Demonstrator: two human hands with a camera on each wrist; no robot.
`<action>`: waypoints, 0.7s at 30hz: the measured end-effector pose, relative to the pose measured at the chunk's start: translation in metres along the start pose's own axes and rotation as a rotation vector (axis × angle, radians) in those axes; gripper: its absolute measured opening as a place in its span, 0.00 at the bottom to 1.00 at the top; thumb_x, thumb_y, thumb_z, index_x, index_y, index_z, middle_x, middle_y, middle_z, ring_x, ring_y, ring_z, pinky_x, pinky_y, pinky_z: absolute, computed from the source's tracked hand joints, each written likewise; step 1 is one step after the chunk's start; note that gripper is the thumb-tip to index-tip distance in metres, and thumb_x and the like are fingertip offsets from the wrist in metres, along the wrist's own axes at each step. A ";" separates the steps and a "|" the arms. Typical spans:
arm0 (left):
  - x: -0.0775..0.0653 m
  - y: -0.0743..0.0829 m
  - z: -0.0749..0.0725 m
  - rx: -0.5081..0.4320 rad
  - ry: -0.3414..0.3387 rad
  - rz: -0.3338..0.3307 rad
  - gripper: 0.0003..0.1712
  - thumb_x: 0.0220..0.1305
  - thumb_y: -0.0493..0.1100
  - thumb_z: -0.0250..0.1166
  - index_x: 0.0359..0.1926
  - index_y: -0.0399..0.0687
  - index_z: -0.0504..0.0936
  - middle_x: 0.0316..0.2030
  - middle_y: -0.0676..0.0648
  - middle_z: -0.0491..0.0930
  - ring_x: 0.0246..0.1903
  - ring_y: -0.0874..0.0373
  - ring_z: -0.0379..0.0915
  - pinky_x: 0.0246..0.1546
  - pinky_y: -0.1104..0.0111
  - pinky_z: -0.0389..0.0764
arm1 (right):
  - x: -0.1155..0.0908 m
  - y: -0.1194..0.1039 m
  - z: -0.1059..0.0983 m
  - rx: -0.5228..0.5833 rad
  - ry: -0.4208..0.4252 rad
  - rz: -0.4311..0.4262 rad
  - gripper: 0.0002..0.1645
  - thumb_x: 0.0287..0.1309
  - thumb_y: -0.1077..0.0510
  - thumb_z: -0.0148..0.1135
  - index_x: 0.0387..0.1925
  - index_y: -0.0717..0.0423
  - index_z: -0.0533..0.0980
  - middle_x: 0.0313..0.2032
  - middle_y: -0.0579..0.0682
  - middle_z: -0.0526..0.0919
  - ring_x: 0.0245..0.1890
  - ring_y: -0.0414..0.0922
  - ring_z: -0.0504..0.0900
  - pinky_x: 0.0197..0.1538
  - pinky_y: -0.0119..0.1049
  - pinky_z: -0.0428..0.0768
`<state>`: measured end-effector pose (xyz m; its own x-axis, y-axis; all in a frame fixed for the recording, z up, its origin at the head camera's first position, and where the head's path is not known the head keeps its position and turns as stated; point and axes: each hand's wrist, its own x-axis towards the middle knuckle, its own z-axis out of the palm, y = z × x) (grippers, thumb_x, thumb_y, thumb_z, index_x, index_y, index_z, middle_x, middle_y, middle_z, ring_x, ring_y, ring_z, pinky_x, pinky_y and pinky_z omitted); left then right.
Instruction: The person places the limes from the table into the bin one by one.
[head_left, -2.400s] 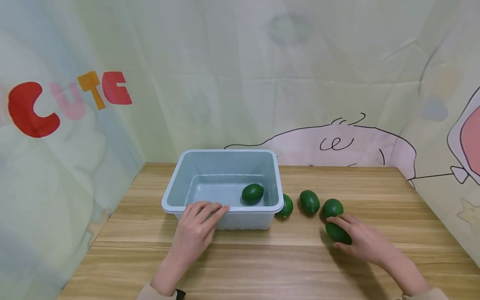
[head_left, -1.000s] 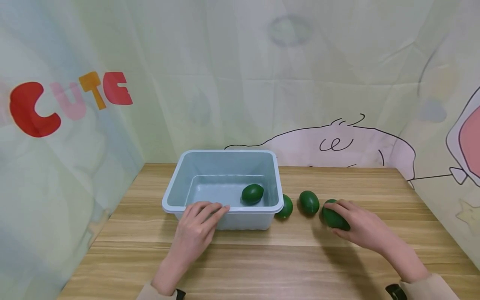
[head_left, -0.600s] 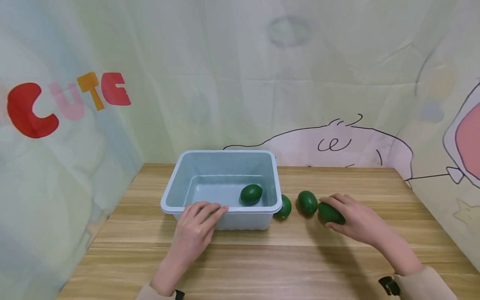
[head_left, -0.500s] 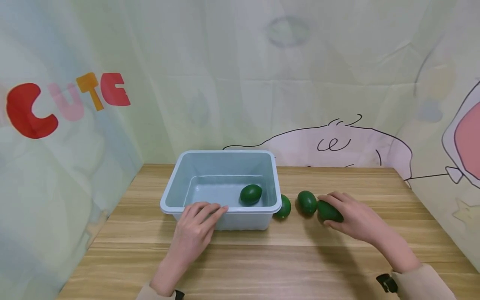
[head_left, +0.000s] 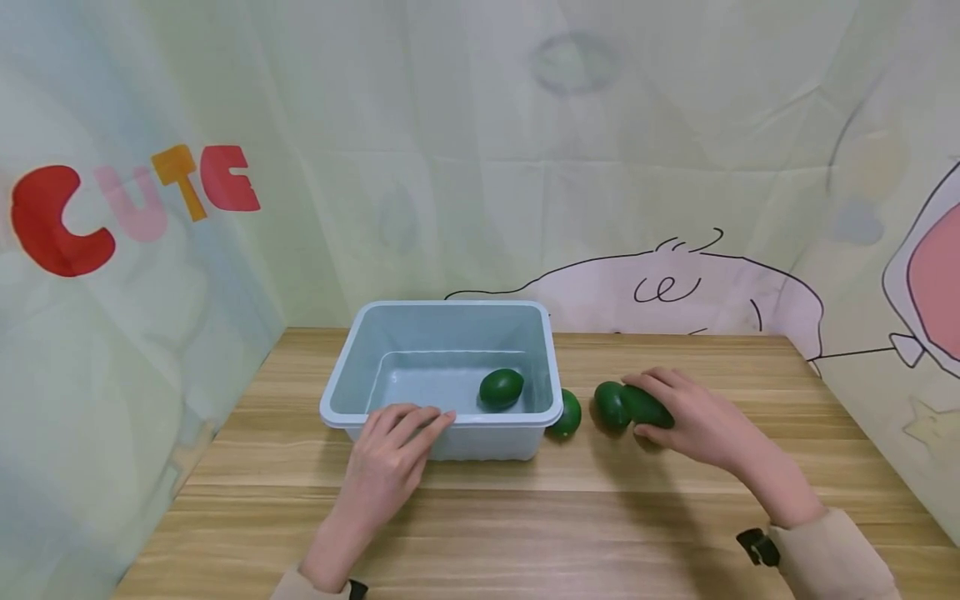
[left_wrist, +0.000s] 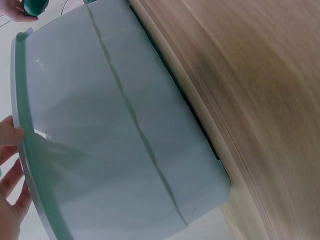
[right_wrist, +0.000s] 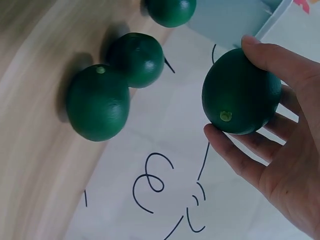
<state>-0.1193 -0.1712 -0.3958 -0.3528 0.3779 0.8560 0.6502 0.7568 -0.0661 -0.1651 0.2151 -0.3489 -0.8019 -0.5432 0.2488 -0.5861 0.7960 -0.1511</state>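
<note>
While the left hand (head_left: 390,454) pinched the rim of the tub (head_left: 483,446), the right hand (head_left: 697,417), fingers half-curled, gripped a likely firm, slippery green fruit (right_wrist: 242,92), best held round its middle, above the worktop (head_left: 525,533) toward the far edge.

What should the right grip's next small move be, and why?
Probably carry the held green fruit left and over the blue tub: the right grip has it above the table, the tub's top is open, another green fruit lies inside, and the left grip is on the near rim.
</note>
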 end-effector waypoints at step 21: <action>0.000 0.001 0.000 -0.002 0.003 -0.006 0.20 0.75 0.42 0.46 0.45 0.49 0.86 0.38 0.49 0.84 0.39 0.52 0.76 0.38 0.60 0.75 | 0.028 -0.013 -0.021 -0.026 0.027 -0.026 0.36 0.49 0.48 0.72 0.60 0.52 0.72 0.53 0.54 0.78 0.46 0.49 0.79 0.43 0.47 0.82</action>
<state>-0.1190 -0.1707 -0.3960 -0.3552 0.3718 0.8577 0.6497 0.7579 -0.0595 -0.1773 0.1947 -0.3201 -0.7828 -0.5568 0.2777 -0.6033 0.7885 -0.1196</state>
